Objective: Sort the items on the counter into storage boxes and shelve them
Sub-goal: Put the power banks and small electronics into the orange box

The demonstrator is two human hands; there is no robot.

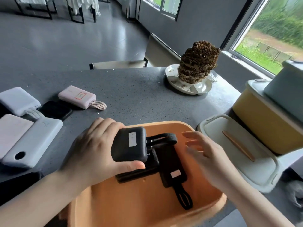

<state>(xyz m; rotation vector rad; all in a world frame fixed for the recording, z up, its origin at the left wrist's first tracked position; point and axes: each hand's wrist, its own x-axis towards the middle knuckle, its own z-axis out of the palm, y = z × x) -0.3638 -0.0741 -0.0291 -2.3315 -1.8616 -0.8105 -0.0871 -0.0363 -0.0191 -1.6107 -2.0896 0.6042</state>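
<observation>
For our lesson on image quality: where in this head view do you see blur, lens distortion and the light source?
Head view: the right hand is motion-blurred, while the left hand and its black power bank look sharper; the counter edge bows from the wide-angle lens; daylight enters through the window at right.

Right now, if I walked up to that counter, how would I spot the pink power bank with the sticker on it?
Start at the orange box in front of the person, then look to the far left across the grey counter to the cluster of power banks. The pink power bank lies farthest back, apart from the rest. It alone carries an orange-edged label on top and a looped strap pointing right.
</observation>
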